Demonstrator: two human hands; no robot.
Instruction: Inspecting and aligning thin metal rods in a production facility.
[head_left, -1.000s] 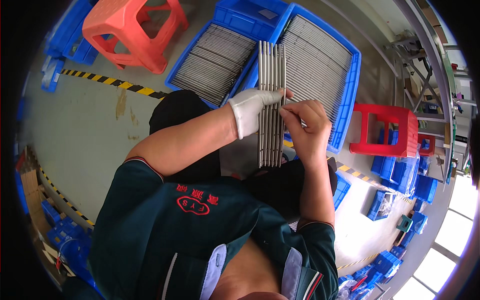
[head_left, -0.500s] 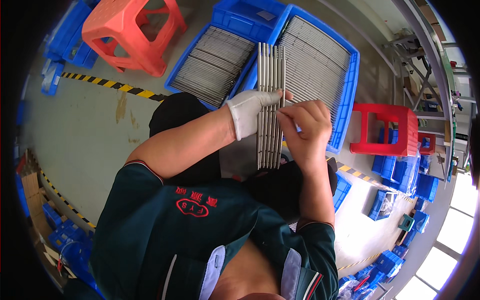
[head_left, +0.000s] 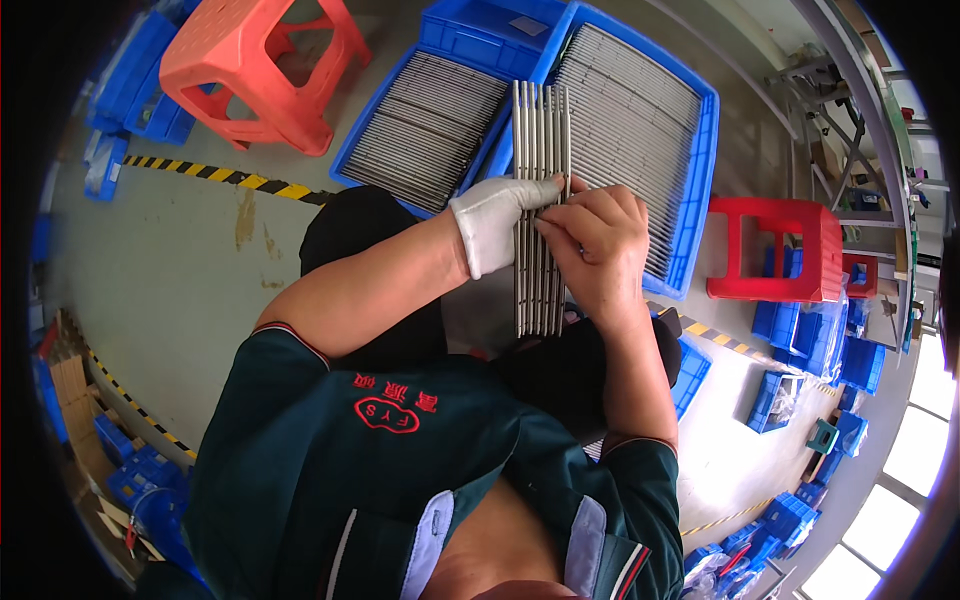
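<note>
Several slim silvery metal rods (head_left: 541, 130) lie side by side in a flat bundle in front of me. My left hand (head_left: 492, 222), in a white glove with bare fingertips, is closed around the bundle, its thumb across the rods. My bare right hand (head_left: 603, 245) is closed, thumb and index fingertips pressed against the rods just below the left thumb. Whether those fingertips grip a single rod cannot be made out. Beyond the bundle, a large blue crate (head_left: 707, 150) holds rows of similar rods. To its left a smaller blue crate (head_left: 350, 152) holds more of them.
An orange plastic stool (head_left: 230, 60) stands at the far left and a red stool (head_left: 822, 250) at the right. Yellow-black tape (head_left: 225, 176) marks the floor. Blue bins (head_left: 770, 400) stand at the right, below a metal rack (head_left: 850, 110).
My right fingertips have shifted left across the rods, from the bundle's right side toward its middle. My left hand keeps its hold nearly in place.
</note>
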